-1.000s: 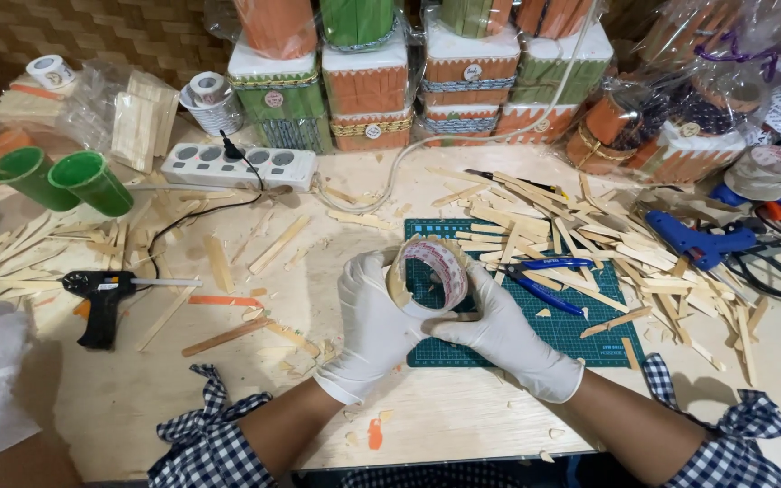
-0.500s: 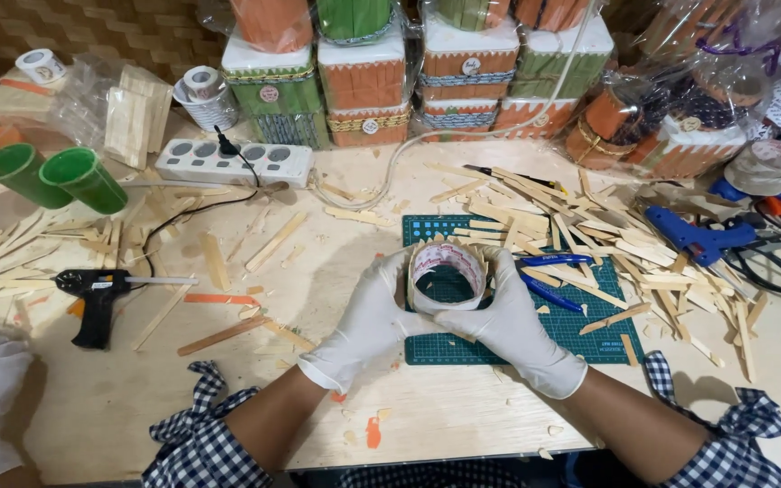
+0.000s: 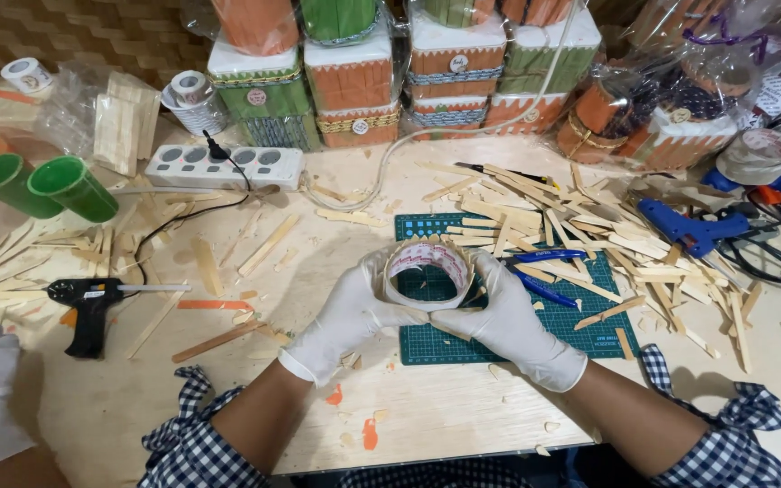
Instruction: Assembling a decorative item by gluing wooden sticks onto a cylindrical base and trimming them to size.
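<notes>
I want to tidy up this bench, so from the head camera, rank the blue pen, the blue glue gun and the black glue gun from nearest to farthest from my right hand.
From the right hand:
1. Blue pen, just right of it on the green mat.
2. Blue glue gun, farther right and up, among the sticks.
3. Black glue gun, far left, beyond the left hand.

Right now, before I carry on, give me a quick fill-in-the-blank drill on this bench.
Both gloved hands, left hand and right hand, hold a roll of ____.
The cutting mat under them is ____.
The black glue gun lies on the person's ____ side.
Missing words: tape; green; left.
</notes>
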